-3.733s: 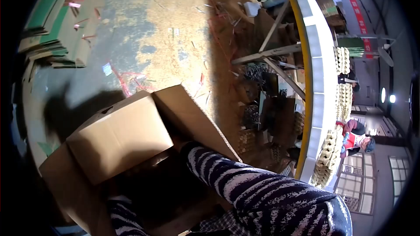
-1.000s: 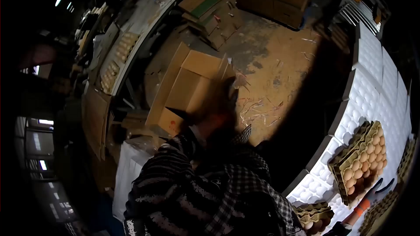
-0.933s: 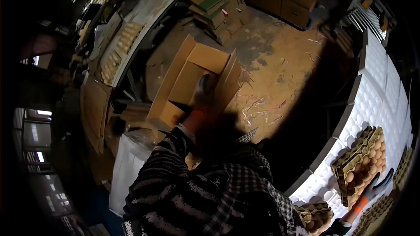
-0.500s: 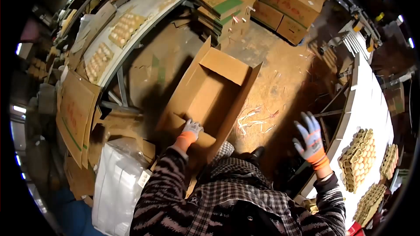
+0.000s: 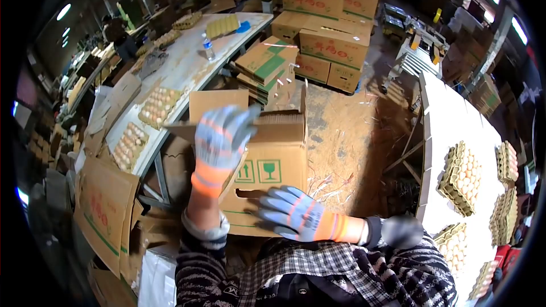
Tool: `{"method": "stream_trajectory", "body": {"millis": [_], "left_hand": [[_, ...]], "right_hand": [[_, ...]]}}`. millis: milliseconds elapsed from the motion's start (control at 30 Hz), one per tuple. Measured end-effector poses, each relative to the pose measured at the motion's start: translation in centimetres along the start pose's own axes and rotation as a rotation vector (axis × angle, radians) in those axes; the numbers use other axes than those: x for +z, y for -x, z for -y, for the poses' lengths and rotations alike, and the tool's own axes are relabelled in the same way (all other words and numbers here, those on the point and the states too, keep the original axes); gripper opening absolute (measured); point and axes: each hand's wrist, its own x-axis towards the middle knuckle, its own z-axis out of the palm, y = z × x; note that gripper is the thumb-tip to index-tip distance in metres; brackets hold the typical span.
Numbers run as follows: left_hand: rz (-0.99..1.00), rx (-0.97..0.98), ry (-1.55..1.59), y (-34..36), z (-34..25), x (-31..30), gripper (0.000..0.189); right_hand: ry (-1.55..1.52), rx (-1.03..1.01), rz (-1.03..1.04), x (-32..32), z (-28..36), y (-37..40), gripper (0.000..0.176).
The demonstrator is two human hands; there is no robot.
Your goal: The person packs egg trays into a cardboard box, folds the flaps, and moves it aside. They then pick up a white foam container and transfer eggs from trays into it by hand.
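Observation:
An open brown cardboard box (image 5: 277,162) stands upright in front of me, its near side printed with green handling symbols and cut with a hand slot. My left hand (image 5: 220,136), in a grey and orange glove, reaches over the box's near top flap and holds it. My right hand (image 5: 291,214), gloved the same way, presses flat against the lower near side, just right of the slot. Both my sleeves are striped.
A long table (image 5: 187,68) on the left carries egg trays (image 5: 158,106) and a water bottle (image 5: 209,48). Flat cartons (image 5: 266,63) and stacked boxes (image 5: 333,51) stand behind. A white table (image 5: 449,131) on the right holds filled egg trays (image 5: 459,176). Flattened cardboard (image 5: 102,210) leans at lower left.
The box has come up from lying open on the floor to upright before me. My right hand dropped from the air onto its side, and my left hand moved to the top flap.

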Motion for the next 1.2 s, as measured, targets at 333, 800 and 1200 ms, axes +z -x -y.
{"method": "stream_trajectory", "body": {"millis": [333, 800, 1200], "left_hand": [[0.568, -0.234, 0.028, 15.2, 2.5, 22.0, 0.063], [0.736, -0.325, 0.078, 14.3, 0.2, 27.6, 0.063], [0.946, -0.290, 0.175, 17.8, 3.3, 29.9, 0.076]], "right_hand": [[0.340, 0.410, -0.138, 10.9, -19.4, -3.2, 0.060], [0.229, 0.394, 0.238, 13.5, -25.8, -4.6, 0.072], [-0.726, 0.339, 0.393, 8.6, -26.4, -6.4, 0.062]]}}
